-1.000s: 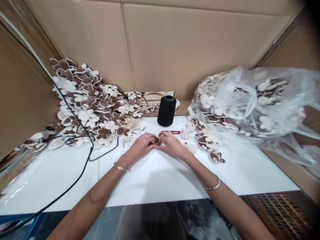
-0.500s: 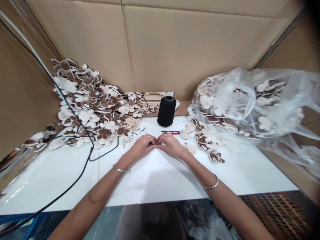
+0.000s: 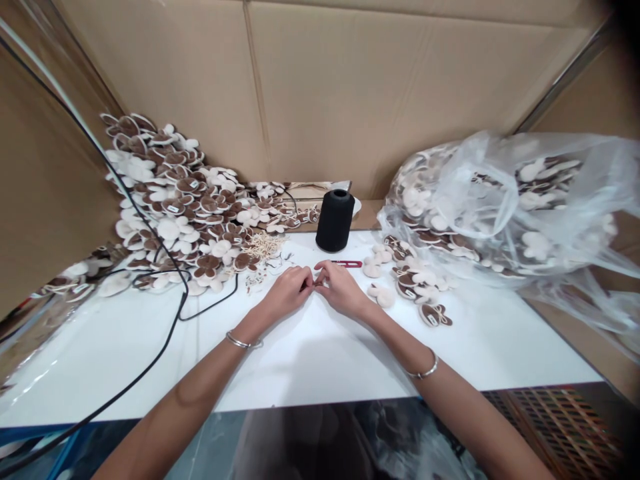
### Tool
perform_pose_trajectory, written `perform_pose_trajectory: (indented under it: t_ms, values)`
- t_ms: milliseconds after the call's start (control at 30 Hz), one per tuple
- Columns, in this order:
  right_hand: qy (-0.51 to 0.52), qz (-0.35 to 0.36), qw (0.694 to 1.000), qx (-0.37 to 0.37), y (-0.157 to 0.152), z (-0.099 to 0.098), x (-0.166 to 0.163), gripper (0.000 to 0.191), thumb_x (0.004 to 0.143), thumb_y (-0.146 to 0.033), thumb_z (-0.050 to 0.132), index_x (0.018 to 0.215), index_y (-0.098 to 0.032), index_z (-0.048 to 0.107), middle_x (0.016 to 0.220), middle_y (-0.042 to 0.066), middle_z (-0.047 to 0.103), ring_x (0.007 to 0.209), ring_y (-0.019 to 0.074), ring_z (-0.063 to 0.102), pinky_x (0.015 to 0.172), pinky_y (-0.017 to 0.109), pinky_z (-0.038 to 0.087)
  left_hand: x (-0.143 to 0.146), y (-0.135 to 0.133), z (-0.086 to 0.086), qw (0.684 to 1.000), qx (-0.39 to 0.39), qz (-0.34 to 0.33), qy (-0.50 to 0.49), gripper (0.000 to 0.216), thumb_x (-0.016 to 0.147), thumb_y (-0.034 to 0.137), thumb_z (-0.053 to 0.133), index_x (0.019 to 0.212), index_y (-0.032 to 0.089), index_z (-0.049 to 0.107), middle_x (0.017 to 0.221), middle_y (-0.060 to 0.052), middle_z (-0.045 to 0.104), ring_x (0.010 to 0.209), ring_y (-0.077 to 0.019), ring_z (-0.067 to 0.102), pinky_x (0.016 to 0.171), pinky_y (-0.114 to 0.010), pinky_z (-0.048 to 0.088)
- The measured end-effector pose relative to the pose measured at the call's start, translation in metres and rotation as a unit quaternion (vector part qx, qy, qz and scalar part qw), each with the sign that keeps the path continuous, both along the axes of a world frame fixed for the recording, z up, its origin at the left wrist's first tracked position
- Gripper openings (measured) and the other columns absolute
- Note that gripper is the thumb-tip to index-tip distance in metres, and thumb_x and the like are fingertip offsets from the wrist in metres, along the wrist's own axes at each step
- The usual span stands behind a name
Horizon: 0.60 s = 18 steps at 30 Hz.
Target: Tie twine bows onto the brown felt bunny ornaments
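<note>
My left hand [image 3: 289, 291] and my right hand [image 3: 341, 291] meet above the white table, fingers bent and thumbs close together. Both pinch a small brown piece [image 3: 317, 285], mostly hidden by the fingers; its kind is unclear. Just beyond my right hand lies a pair of red thread snips [image 3: 350, 264], its blades partly covered by the fingers. A black thread cone [image 3: 335, 221] stands upright behind them. Right of my right hand are several brown and cream plush pieces, one a bunny-shaped piece with a cord bow and white label [image 3: 435, 315].
A tall heap of brown and cream plush pieces [image 3: 173, 229] fills the back left, with cut cream cord bits [image 3: 264, 245] beside it. A clear plastic bag [image 3: 475, 207] of similar pieces sits at the right. A black cable [image 3: 167, 347] crosses the left side; cardboard [image 3: 340, 100] walls the back.
The fingers of both hands have shifted around the brown piece, and less of it shows. My right index finger is raised slightly and covers more of the snips' blades.
</note>
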State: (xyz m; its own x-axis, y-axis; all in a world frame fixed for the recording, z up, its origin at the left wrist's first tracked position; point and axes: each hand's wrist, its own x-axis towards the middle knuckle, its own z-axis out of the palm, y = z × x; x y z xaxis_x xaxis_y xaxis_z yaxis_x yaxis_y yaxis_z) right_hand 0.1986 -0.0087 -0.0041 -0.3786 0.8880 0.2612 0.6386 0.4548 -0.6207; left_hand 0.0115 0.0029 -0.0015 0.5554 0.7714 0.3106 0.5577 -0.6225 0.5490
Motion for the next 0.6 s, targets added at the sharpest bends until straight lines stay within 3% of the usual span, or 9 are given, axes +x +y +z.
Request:
perform_pose_trajectory:
  t_ms: [167,367,600]
  values:
    - [0.021,0.014,1.0,-0.005,0.0028,-0.0043,0.004,0.037,0.082,-0.019,0.066,0.116,-0.019,0.051,0.091,0.003,0.065,0.093,0.0219,0.053,0.082,0.033,0.04,-0.0014,0.0012,-0.0012,1.0,-0.009,0.001,-0.001,0.011,0.084,0.013,0.054,0.079,0.021,0.048,0.078,0.0,0.059,0.077,-0.0186,0.053,0.07,-0.031,0.041]
    - [-0.061,0.025,0.997,0.049,0.0022,-0.0022,0.0055,0.011,0.086,-0.026,0.064,0.093,-0.018,0.062,0.093,0.007,0.061,0.088,0.022,0.048,0.082,0.034,0.038,-0.0026,0.0016,-0.0009,1.0,-0.009,0.002,0.003,0.011,0.085,0.015,0.053,0.079,0.021,0.047,0.078,-0.001,0.058,0.077,-0.019,0.052,0.07,-0.031,0.04]
    - [-0.073,0.051,0.995,0.05,0.0043,-0.0013,0.0075,0.011,0.09,-0.028,0.061,0.09,-0.017,0.063,0.089,0.006,0.059,0.087,0.0206,0.049,0.08,0.033,0.038,-0.0031,0.0025,-0.0009,1.0,-0.013,-0.006,-0.011,0.011,0.084,0.015,0.055,0.078,0.021,0.047,0.076,0.0,0.057,0.075,-0.0178,0.051,0.069,-0.03,0.039]
